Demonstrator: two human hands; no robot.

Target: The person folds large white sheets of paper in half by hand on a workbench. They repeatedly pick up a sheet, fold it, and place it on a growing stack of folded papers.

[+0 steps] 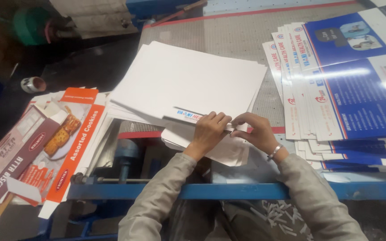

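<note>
Here, both hands pinched together on a white card stack's near edge — long axis slanting left-right.

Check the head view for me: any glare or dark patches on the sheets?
Head view: glare streaks the blue printed sheets at right; the white sheet stack is evenly lit, both hands sharp at its near edge; the upper left corner is in deep shadow, the tape roll dim.
</note>
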